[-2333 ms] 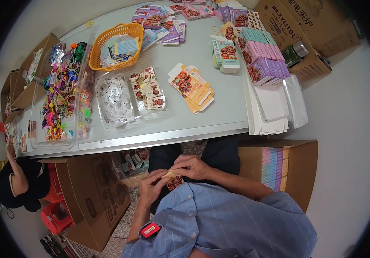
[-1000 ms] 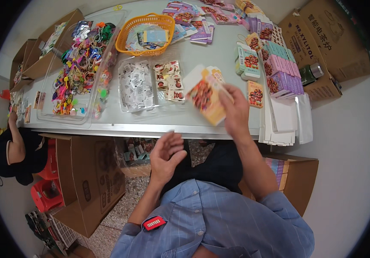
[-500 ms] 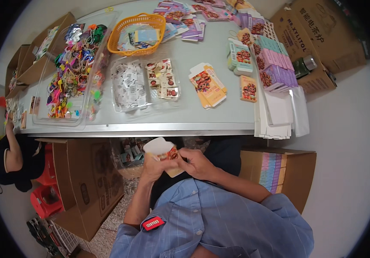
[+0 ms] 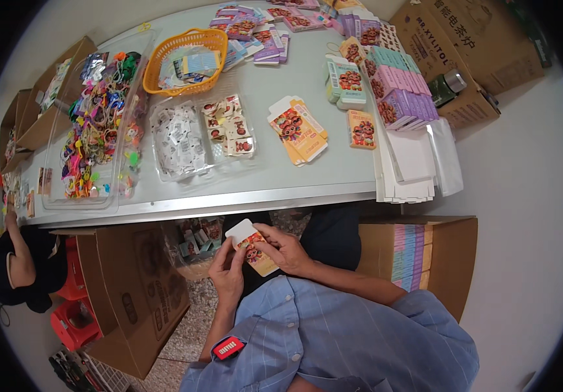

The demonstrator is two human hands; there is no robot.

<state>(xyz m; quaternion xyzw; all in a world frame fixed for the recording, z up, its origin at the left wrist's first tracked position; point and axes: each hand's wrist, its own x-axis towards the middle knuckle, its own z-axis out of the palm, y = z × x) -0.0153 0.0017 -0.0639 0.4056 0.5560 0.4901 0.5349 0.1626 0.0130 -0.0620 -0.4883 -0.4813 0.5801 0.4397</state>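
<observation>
Below the table edge, both hands hold one flat printed carton.

Over the lap, the flat carton [image 4: 252, 245] lies slanted, its long axis going from the white flap at upper left down to lower right. Left hand [image 4: 228, 271] grips its lower edge with bent fingers; right hand [image 4: 283, 248] pinches its right side. Above, the grey table [image 4: 262, 176] carries a stack of similar cartons [image 4: 298, 129], a clear tray [image 4: 193, 140] and an orange basket [image 4: 187, 60].

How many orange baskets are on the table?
1. The orange basket sits at the far side of the table, beside the clear tray of colourful toys. No other basket shows, though the boxes could hide more.
</observation>
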